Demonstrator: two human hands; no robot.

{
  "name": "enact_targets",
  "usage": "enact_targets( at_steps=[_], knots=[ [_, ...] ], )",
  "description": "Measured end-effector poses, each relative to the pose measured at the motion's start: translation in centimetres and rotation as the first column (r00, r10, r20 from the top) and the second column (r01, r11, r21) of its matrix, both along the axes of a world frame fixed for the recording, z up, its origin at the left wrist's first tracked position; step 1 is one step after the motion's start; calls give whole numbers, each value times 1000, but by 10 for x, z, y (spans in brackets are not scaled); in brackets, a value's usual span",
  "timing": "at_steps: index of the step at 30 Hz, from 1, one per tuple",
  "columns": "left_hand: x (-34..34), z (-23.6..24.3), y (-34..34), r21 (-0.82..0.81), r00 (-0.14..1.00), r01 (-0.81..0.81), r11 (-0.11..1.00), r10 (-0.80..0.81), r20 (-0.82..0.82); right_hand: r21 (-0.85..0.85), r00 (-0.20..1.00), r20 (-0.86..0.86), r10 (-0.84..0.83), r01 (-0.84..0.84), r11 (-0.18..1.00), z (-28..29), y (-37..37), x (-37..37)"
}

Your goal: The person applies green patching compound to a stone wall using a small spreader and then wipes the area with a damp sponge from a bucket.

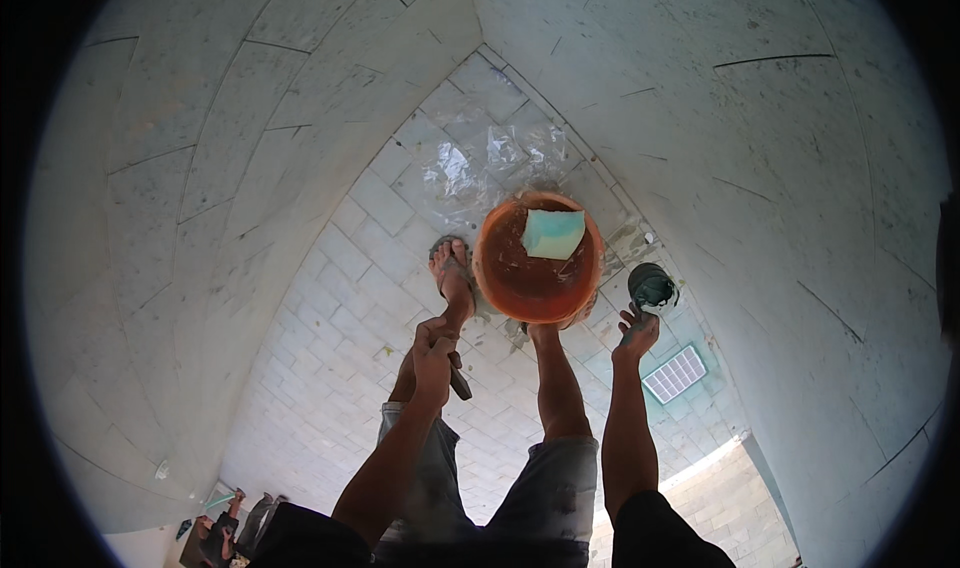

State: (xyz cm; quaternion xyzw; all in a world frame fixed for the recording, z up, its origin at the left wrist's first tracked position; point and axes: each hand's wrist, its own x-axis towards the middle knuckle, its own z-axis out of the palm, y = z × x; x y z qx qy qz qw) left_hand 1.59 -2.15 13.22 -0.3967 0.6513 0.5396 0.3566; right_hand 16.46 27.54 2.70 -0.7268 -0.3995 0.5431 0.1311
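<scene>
My left hand is closed around a tool in front of my left shin. Only a dark, flat end of the tool sticks out below the fist, so its kind is unclear. Out to the right, my right hand grips a small dark round cup by its near side. Something dark green and uneven shows inside the cup. Between the two hands, and farther off, an orange-brown basin stands at my feet. A pale green and cream sponge lies in it, toward its far right.
Pale tiled walls meet in a corner ahead. Clear plastic sheeting lies on the tiled floor beyond the basin. A white floor grate sits right of my legs. Another person is at the lower left.
</scene>
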Motion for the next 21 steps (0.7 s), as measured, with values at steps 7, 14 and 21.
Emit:
enact_targets(
  at_steps=[7,14,21],
  knots=[
    [12,-23,29,60,995,74,995,-78,66,-48,962,65,266,-263,964,78,-29,38],
    [9,-43,3,-44,968,-251,967,249,-38,-182,794,-332,509,-583,791,105,-106,-77],
    [-14,-52,-31,-172,885,-458,872,429,-181,-18,399,-301,866,-911,413,-65,-212,-237]
  ],
)
